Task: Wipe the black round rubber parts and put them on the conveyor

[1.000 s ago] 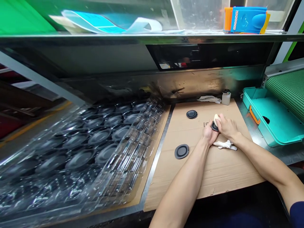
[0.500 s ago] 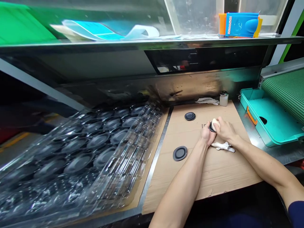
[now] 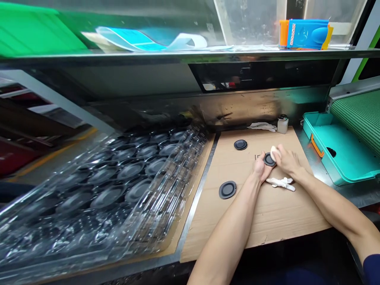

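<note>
Over the cardboard sheet (image 3: 204,233), my left hand (image 3: 261,168) grips a round black disc (image 3: 269,159) by its edge, its face turned up. My right hand (image 3: 287,161) pinches a white pad or cloth (image 3: 274,153) against the disc's right side. A second black disc (image 3: 227,190) lies flat on the cardboard left of my forearm. Farther back rests another black disc (image 3: 240,145), apparently with one more beneath it. Just below my hands is a crumpled white glove (image 3: 281,183).
Stacked clear plastic trays (image 3: 166,206) with rows of black discs fill the left. A small lidded jar (image 3: 282,124) and a white glove (image 3: 261,126) sit at the back. At right are a teal bin (image 3: 341,166) and green conveyor belt (image 3: 359,114). A metal shelf (image 3: 190,57) crosses above.
The white pad has shifted from over the disc to its right edge, uncovering the disc's ringed face. My hands stay together, and the whole view has shifted slightly.
</note>
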A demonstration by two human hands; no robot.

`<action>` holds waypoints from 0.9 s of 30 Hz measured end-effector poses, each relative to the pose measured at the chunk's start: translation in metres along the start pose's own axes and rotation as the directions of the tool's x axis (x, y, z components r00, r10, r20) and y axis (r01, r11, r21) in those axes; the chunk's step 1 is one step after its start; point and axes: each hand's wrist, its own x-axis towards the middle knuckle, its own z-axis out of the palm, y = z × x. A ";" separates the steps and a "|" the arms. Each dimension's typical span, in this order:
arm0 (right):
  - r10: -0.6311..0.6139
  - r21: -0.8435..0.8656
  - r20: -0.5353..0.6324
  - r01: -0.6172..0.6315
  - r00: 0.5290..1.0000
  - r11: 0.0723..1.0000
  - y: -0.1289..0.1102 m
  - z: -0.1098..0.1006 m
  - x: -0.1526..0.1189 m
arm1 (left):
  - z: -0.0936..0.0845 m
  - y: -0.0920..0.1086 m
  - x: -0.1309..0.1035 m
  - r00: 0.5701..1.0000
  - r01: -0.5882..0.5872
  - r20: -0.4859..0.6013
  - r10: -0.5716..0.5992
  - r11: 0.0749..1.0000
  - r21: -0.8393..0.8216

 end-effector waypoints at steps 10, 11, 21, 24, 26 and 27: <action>0.070 0.112 -0.216 -0.047 0.974 0.993 0.040 -0.003 0.018 | -0.001 0.015 -0.002 1.000 -0.027 0.005 0.027 0.999 0.033; 0.024 0.103 -0.277 0.005 0.961 0.995 0.042 -0.005 0.017 | -0.002 0.019 -0.002 0.999 -0.044 0.000 0.044 0.999 0.012; -0.572 0.449 0.123 0.469 0.811 0.761 0.028 -0.009 -0.004 | -0.005 0.038 -0.003 0.997 -0.076 -0.003 0.076 0.992 -0.103; -0.317 0.438 -0.193 0.370 0.929 0.819 0.030 0.001 0.007 | -0.001 0.026 -0.003 0.998 -0.053 0.033 0.055 0.996 -0.069; -0.227 0.412 -0.241 0.311 0.944 0.857 0.029 0.008 0.011 | 0.004 0.015 -0.003 0.997 -0.032 0.065 0.036 0.998 -0.057; -0.220 0.383 -0.233 0.297 0.947 0.875 0.027 0.011 0.011 | 0.006 0.010 -0.003 0.996 -0.027 0.079 0.030 0.998 -0.050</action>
